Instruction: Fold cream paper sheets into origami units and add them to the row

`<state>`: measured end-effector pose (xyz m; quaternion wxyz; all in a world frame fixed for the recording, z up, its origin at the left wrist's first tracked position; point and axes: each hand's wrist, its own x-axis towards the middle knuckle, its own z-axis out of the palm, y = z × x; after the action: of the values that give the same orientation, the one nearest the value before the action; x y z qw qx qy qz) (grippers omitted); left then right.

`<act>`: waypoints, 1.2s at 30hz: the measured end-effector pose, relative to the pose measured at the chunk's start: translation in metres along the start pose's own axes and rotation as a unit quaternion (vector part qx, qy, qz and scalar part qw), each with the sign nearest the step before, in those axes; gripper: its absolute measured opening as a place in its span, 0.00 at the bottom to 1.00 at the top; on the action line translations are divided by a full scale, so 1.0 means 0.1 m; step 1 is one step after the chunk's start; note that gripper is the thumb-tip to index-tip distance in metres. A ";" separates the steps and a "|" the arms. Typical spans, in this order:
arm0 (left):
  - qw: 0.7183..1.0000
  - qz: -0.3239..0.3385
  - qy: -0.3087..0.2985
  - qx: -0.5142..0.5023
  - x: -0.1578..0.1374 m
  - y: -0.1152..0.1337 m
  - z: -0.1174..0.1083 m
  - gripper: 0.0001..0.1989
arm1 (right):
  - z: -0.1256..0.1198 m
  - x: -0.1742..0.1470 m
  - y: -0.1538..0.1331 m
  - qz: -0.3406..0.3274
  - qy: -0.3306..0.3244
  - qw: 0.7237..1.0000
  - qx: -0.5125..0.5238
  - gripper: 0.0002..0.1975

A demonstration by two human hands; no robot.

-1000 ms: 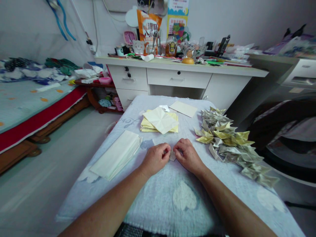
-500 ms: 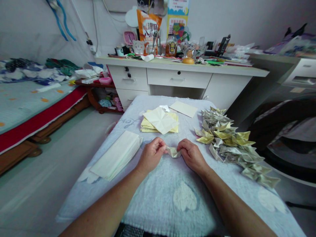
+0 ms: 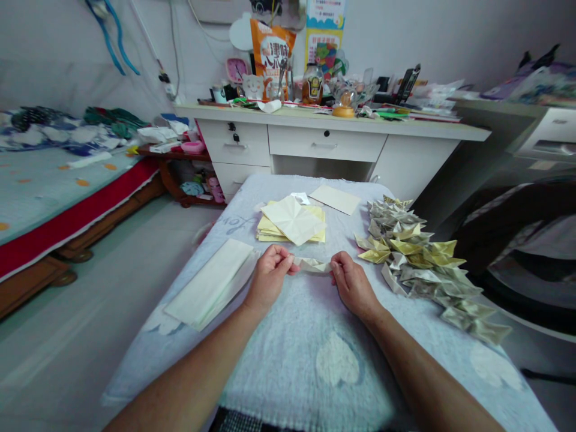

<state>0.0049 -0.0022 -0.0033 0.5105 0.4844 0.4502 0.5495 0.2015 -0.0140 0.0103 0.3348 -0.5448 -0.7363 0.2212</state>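
A small folded paper piece (image 3: 312, 265), whitish and long, stretches between my two hands above the cloth-covered table (image 3: 288, 354). My left hand (image 3: 272, 271) pinches one end, and my right hand (image 3: 351, 281) pinches the other. Just beyond them lies a stack of yellow paper (image 3: 267, 231) with a creased white square sheet (image 3: 292, 219) on top. Left of my left hand is a pile of long white folded paper (image 3: 213, 282). Many folded paper shapes (image 3: 423, 258), grey and yellow, are nested in a row to the right of my right hand.
At the table's far end rests a cream card (image 3: 335, 198). Behind it stands a white desk (image 3: 326, 144) crowded with jars, a bag and other items. A bed (image 3: 81, 204) is on the left, and a front-loading washing machine (image 3: 540, 144) on the right.
My hands have moved apart and slightly away from me. The folded paper between them now looks longer and flatter.
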 end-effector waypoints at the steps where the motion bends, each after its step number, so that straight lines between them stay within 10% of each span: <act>1: 1.000 -0.003 0.002 -0.007 0.01 0.00 0.00 0.09 | 0.01 0.00 0.00 0.003 -0.003 1.000 0.007 0.07; 22: 0.961 0.105 -0.058 0.248 -0.11 0.07 0.05 0.02 | 0.10 -0.02 0.03 -0.046 -0.039 0.995 0.080 0.12; 36: 0.994 -0.012 -0.048 0.095 -0.02 -0.03 0.05 0.09 | 0.14 -0.03 0.07 0.018 -0.028 0.985 0.171 0.05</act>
<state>0.0102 -0.0044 -0.0059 0.4903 0.5511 0.4808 0.4741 0.1962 -0.0143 -0.0045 0.3983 -0.4862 -0.6870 0.3647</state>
